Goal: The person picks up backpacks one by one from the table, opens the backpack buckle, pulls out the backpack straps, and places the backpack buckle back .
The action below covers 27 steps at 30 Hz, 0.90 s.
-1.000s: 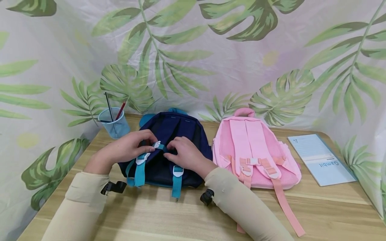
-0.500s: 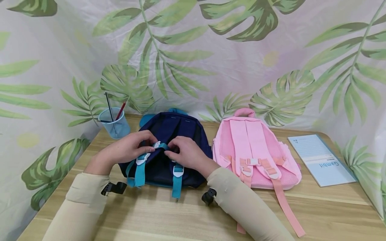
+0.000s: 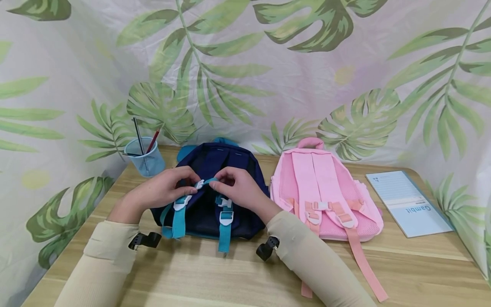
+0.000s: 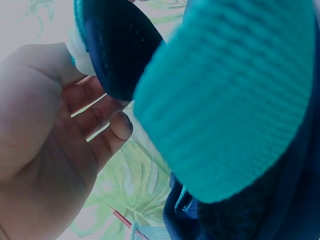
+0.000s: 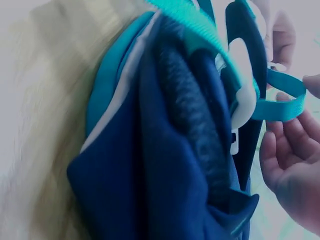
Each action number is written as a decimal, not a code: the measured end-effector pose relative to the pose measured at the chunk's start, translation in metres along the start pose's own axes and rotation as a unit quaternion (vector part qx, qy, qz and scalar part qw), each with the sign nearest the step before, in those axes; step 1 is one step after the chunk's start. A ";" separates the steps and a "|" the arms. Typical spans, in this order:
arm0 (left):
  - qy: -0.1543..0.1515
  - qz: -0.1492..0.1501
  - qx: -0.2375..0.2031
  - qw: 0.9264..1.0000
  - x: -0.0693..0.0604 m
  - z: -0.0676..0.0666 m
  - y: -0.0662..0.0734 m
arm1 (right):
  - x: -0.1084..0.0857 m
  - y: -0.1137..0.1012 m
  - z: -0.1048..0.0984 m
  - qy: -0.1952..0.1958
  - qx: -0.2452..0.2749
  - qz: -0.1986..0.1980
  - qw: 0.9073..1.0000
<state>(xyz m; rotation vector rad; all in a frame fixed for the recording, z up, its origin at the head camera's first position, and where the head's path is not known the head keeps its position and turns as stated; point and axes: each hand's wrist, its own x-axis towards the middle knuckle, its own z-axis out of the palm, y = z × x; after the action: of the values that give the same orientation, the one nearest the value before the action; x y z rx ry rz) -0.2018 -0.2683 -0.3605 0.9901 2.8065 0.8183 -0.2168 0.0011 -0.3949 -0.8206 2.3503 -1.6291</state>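
A navy backpack [image 3: 215, 155] with teal webbing lies straps-up on the table. My left hand [image 3: 165, 189] pinches a white plastic buckle [image 3: 199, 184] on its left shoulder strap. From that buckle a short teal strap [image 3: 209, 181] runs to my right hand [image 3: 243, 189], which pinches its other end between thumb and fingers. The right wrist view shows this teal webbing [image 5: 280, 110] bent into a loop. Below my right hand, a second white buckle [image 3: 225, 204] sits on the right shoulder strap. In the left wrist view, teal webbing [image 4: 225, 100] covers much of the backpack.
Right of the navy backpack lies a pink backpack [image 3: 322, 170], its loose strap [image 3: 366, 264] trailing toward the front. A blue pen cup [image 3: 147, 160] holding pencils stands at the back left. A notebook [image 3: 408, 204] lies at the right. Patterned cloth [image 3: 230, 76] hangs behind the table.
My right hand has risen slightly with the teal strap's end, uncovering the white buckle on the right shoulder strap. The left hand stays almost where it was.
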 end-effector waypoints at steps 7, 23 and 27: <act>-0.001 -0.001 -0.005 1.000 0.001 0.000 0.001 | 0.001 -0.004 -0.004 -0.005 0.048 0.041 0.998; 0.015 0.004 -0.006 1.000 0.003 0.007 -0.002 | 0.010 -0.009 0.003 -0.012 0.095 0.157 0.983; 0.017 0.000 -0.009 1.000 0.002 0.010 -0.003 | 0.011 -0.008 0.005 -0.029 0.114 0.166 0.979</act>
<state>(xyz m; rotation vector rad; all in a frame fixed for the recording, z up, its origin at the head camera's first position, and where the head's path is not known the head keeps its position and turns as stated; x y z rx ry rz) -0.2026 -0.2644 -0.3701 0.9835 2.8211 0.8681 -0.2210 -0.0109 -0.3883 -0.3998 2.0724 -1.6615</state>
